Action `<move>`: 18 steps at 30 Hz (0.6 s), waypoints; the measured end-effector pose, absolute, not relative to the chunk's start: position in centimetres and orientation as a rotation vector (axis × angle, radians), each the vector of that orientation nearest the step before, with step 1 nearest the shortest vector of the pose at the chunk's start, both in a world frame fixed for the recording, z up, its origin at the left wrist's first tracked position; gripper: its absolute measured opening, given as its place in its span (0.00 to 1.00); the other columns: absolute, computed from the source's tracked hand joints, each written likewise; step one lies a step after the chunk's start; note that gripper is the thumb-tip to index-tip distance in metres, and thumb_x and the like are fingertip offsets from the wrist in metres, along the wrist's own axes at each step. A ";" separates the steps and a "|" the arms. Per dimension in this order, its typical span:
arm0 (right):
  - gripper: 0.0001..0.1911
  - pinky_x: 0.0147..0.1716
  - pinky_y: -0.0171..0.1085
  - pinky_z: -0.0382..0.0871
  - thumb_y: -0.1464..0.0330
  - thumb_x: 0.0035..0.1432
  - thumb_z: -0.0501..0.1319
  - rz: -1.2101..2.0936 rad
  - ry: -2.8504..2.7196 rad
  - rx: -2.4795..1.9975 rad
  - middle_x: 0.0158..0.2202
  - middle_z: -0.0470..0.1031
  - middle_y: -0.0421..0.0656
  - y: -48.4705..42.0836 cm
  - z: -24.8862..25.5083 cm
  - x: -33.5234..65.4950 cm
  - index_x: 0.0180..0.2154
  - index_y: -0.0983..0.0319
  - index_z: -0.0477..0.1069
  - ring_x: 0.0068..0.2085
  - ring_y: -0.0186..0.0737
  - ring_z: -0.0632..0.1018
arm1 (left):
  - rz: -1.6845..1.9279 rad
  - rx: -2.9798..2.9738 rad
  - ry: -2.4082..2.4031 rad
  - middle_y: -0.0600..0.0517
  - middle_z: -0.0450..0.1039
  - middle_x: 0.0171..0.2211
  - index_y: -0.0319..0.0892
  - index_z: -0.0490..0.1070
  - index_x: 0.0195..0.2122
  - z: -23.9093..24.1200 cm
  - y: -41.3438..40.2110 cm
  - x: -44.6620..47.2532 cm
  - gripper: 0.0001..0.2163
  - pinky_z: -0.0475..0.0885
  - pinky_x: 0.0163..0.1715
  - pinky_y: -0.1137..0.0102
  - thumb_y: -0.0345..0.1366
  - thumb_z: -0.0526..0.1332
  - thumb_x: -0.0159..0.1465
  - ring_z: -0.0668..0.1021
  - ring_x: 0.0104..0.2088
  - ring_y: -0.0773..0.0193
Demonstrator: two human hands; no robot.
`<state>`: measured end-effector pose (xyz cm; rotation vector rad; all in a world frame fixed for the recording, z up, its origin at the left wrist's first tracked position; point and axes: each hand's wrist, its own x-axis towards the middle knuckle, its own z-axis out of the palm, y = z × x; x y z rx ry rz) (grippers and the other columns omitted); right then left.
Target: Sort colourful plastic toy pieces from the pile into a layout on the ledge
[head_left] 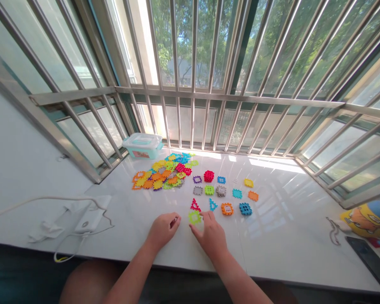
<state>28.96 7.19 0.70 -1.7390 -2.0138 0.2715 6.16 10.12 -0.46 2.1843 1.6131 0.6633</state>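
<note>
A lime green square building tile [195, 217] with notched edges lies on the white surface at the centre. My right hand [211, 236] is at its right side, thumb and forefinger at its edges. To its left, my left hand [163, 230] is curled closed just above the surface; whatever is inside the fingers, if anything, is hidden. Just beyond the green tile are a red triangle tile [195, 204] and a blue triangle tile [213, 204]. An orange tile stack [227, 209] and a dark blue tile stack [245, 208] sit farther right.
A mixed tile pile [161, 174] lies back left, before a lidded turquoise box [143, 146]. Behind the triangles are several sorted tiles, among them a red stack [209, 176]. A white power strip [90, 215] with cables is left; a phone [367, 259] is right. Window bars [193, 97] edge the back.
</note>
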 end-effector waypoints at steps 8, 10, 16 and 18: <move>0.28 0.36 0.36 0.67 0.47 0.70 0.55 0.023 -1.866 -2.120 0.54 0.72 0.54 16.2 4.0 32.4 0.57 0.62 0.68 0.44 0.45 0.79 | 0.643 2.130 1.678 0.55 0.73 0.24 0.47 0.74 0.33 -0.9 10.4 5.9 0.14 0.59 0.31 0.70 0.42 0.52 0.72 0.74 0.27 0.64; 0.27 0.36 0.37 0.67 0.47 0.70 0.55 0.020 -1.875 -2.168 0.54 0.72 0.54 17.8 4.0 32.6 0.55 0.63 0.68 0.44 0.45 0.79 | 0.645 2.113 1.691 0.56 0.72 0.24 0.47 0.74 0.33 -1.0 10.5 5.9 0.14 0.58 0.30 0.70 0.42 0.53 0.72 0.73 0.26 0.64; 0.27 0.41 0.40 0.69 0.47 0.70 0.54 0.083 -1.908 -2.226 0.55 0.70 0.57 20.2 3.2 32.5 0.53 0.64 0.69 0.47 0.48 0.79 | 0.649 2.092 1.708 0.56 0.71 0.23 0.46 0.72 0.31 -0.8 10.6 6.0 0.14 0.57 0.29 0.70 0.41 0.53 0.72 0.72 0.25 0.66; 0.28 0.42 0.41 0.69 0.47 0.70 0.54 0.092 -1.914 -2.233 0.55 0.70 0.57 20.5 2.9 32.5 0.53 0.64 0.69 0.47 0.48 0.79 | 0.643 2.083 1.711 0.56 0.71 0.23 0.46 0.72 0.31 -0.7 10.6 6.0 0.14 0.56 0.29 0.70 0.42 0.54 0.72 0.71 0.25 0.66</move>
